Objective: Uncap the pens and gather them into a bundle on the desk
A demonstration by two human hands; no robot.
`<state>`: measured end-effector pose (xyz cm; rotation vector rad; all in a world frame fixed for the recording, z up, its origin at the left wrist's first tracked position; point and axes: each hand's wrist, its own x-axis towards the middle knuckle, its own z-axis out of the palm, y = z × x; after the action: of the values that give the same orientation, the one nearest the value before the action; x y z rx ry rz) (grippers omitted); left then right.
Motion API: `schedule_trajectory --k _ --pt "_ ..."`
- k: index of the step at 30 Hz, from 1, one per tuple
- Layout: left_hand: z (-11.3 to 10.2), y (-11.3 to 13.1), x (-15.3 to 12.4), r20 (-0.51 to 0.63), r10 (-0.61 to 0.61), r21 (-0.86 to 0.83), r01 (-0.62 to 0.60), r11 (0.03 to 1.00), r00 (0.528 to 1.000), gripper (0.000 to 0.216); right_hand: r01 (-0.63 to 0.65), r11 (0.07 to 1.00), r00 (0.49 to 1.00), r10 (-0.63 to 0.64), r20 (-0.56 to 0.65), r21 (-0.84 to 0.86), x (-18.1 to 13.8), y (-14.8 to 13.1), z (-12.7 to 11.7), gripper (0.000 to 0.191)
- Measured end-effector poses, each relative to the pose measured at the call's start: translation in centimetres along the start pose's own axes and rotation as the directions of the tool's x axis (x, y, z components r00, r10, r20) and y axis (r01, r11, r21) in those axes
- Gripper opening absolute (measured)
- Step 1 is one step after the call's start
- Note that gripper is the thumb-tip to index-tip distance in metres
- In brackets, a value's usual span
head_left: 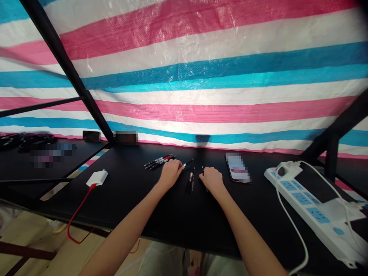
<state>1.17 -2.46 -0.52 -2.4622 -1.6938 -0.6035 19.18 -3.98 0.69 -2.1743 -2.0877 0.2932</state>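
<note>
My left hand (171, 171) is closed around a black pen (188, 163), whose dark end points up and to the right past the thumb. Opposite it, my right hand (212, 178) is closed in a fist over the table; a thin, dark, pen-like piece (202, 168) pokes out above the fingers, mostly hidden. Between the hands lie a dark pen piece with a pale end (189, 181) and a slim refill-like stick (193, 179), side by side. Just left of my left hand is a loose bunch of several pens (156, 162), mostly black with some red.
A phone (238, 168) lies right of my right hand. Farther right is a white power strip (309, 211) with plugs and a white cable. At left sits a white charger (97, 178) with a red cable. Black frame bars (69, 69) and a striped sheet (184, 84) stand behind.
</note>
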Motion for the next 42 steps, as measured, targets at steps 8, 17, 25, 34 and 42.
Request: schedule_trajectory --k 8,17,25,34,42 --pt "-0.5 0.0 0.1 -0.070 -0.017 -0.055 0.013 0.998 0.997 0.018 0.025 0.773 1.000 -0.021 -0.013 0.634 1.6 0.4 1.4 0.051" --pt "-0.4 0.2 0.0 -0.044 -0.009 -0.075 0.005 0.997 0.999 0.016 0.148 0.197 0.985 0.063 -0.163 0.969 2.3 1.2 0.9 0.042" --pt "-0.4 0.3 -0.1 -0.027 0.024 -0.068 -0.025 0.997 0.999 0.018 0.082 0.182 0.995 0.050 -0.092 0.980 2.4 0.4 1.5 0.035" --pt "-0.5 0.5 0.0 -0.011 0.040 -0.081 -0.041 0.996 0.999 0.018 0.126 0.144 0.986 0.087 -0.139 0.982 2.1 0.8 1.0 0.037" --pt "-0.6 0.2 -0.1 -0.034 0.070 -0.083 -0.073 0.994 0.997 0.018 0.141 0.218 0.987 0.050 -0.155 0.966 2.5 0.9 1.3 0.036"
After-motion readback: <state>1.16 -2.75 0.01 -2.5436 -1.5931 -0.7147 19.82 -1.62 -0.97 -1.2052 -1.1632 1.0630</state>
